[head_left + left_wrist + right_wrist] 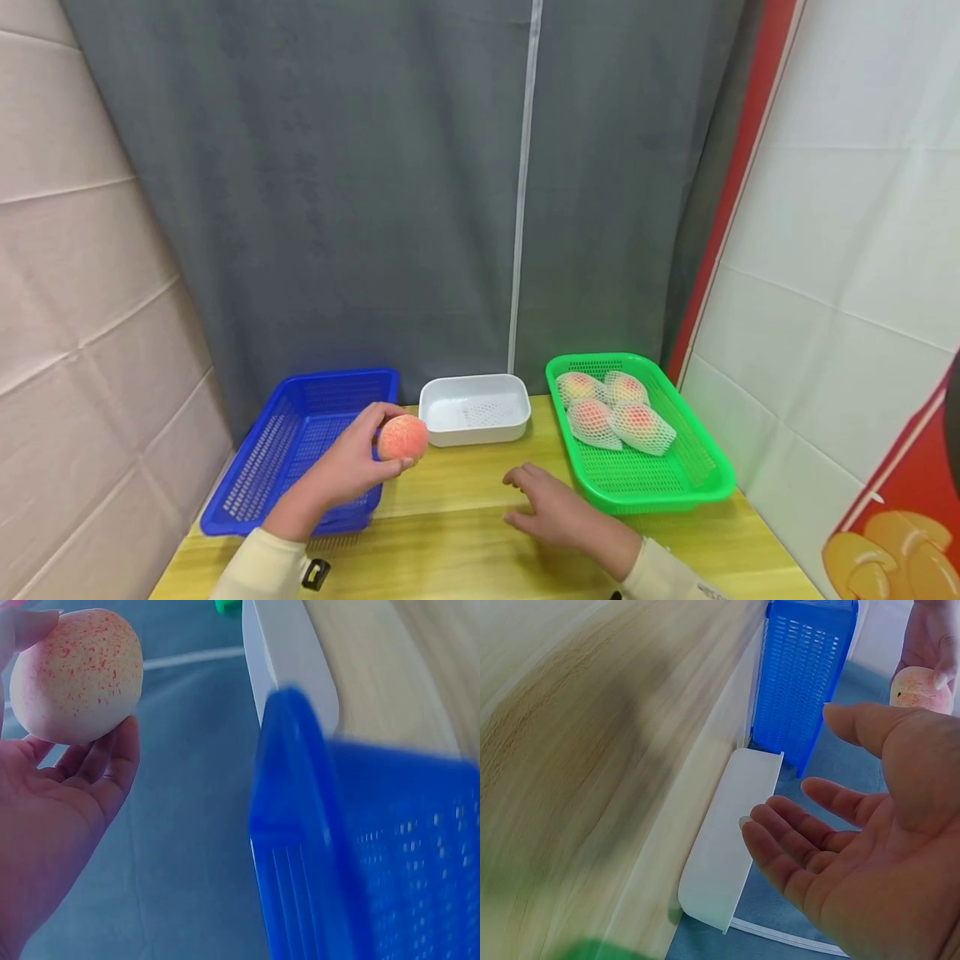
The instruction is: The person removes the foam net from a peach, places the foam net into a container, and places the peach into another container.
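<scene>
My left hand (358,454) grips a bare peach (402,437) between thumb and fingers, held up beside the right wall of the blue basket (300,442). In the left wrist view the peach (79,675) shows pale skin with red speckles. My right hand (551,510) hovers over the table with nothing in it, its fingers loosely bent; the right wrist view shows its palm (870,877) bare. Right of it stands a green basket (705,475), where several peaches (592,414) lie in white foam nets. A white tray (472,435) sits between the two baskets.
The wooden table (450,533) carries both baskets and the tray. A grey curtain (360,208) hangs right behind them. Pale wall panels (90,350) close in the left side, and a white panel (832,275) the right.
</scene>
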Available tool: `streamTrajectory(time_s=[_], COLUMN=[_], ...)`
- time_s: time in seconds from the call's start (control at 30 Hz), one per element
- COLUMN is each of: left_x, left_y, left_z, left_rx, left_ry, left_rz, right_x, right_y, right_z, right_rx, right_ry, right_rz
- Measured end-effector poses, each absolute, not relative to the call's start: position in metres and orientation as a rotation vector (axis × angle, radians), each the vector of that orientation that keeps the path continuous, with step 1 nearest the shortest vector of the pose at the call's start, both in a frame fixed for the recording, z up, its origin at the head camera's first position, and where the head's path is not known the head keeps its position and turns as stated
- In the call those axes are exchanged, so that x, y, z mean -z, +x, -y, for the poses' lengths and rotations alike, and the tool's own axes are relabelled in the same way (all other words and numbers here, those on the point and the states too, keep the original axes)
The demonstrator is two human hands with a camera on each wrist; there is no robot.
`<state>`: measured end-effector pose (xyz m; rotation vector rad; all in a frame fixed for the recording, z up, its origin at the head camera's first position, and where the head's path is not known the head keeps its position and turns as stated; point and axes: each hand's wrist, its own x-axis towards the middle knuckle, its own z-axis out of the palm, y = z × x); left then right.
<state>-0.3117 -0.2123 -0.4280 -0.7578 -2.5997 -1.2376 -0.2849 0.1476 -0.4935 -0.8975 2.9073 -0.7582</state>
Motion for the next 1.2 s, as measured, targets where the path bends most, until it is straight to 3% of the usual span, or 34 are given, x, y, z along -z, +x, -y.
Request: streamTrajectory(time_s=[1.2], left_x=[0.408], left_y=[-0.399], left_z=[0.304], left_rx=[0.913], left_ry=[-0.271], left_rz=[2.715], right_x=[0.498], right_y=[-0.278], right_z=[-0.155], right_rx=[0.719], right_ry=[-0.938], right_rz=[-2.845])
